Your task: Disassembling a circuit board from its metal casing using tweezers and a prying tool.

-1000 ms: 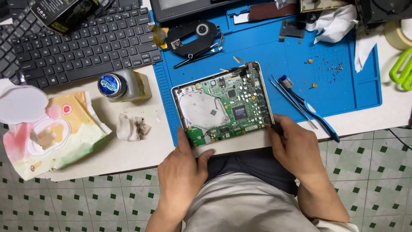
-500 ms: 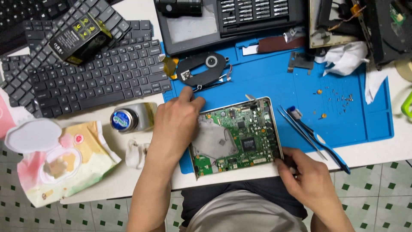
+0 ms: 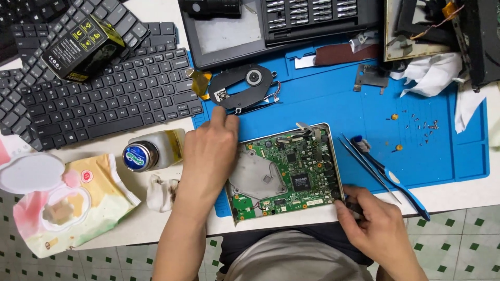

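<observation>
The left hand (image 3: 208, 151), fingers loose and holding nothing, is reaching toward the black drive part (image 3: 245, 86); the right hand (image 3: 372, 221) is pinching the green circuit board (image 3: 286, 169) corner, which risks tipping off the table (image 3: 172, 224).

Likely an electronics repair bench: blue mat (image 3: 333, 104), circuit board (image 3: 291, 169), keyboards (image 3: 109, 99).

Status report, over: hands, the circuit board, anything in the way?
Left hand reaching to black disc-drive part. Right hand grips green circuit board corner. Tweezers lie beside board.
</observation>
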